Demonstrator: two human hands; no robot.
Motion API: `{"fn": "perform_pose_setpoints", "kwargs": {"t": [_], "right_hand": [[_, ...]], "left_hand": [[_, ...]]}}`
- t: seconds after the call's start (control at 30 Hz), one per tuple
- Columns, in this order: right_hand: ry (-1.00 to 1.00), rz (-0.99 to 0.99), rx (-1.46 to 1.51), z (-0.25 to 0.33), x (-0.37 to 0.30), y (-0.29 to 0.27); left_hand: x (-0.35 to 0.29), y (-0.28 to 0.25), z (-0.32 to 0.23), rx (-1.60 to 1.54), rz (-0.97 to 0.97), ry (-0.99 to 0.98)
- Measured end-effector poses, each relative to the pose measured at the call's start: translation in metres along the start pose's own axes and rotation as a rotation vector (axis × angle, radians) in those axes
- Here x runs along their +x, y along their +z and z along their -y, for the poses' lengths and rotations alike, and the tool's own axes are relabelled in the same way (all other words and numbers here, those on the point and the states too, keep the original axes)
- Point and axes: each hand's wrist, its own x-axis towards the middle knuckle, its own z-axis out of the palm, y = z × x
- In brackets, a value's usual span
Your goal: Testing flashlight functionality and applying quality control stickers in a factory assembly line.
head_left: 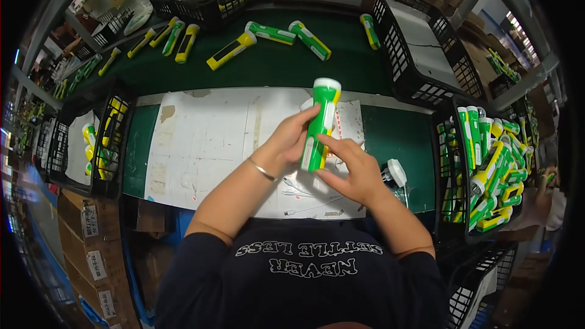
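A green and yellow flashlight (317,140) with a white head is held upright over the white work sheet (207,140). My left hand (289,137) is closed round its left side, a metal bangle on that wrist. My right hand (353,167) touches the flashlight's lower body, thumb near its bottom end and fingers on its front. Below the hands, white cables (311,201) lie on the sheet. A white plug-like adapter (397,172) sits to the right of my right hand.
Several flashlights (231,50) lie along the green bench (183,76) at the back. A black crate (454,176) full of flashlights stands at right, another black crate (58,146) with several at left. A larger crate (399,64) is at the far right. Cardboard boxes (91,250) are stacked lower left.
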Motion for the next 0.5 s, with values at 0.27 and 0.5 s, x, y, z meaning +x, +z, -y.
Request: {"fn": "perform_pose_setpoints", "kwargs": {"t": [0.27,0.5], "right_hand": [[0.340,-0.001,0.402,0.002,-0.037,-0.003],[0.349,-0.084,0.513,-0.002,-0.059,0.019]], "left_hand": [[-0.038,-0.030,0.032,-0.260,0.069,-0.131],[-0.056,-0.006,0.044,0.036,0.038,-0.036]]}}
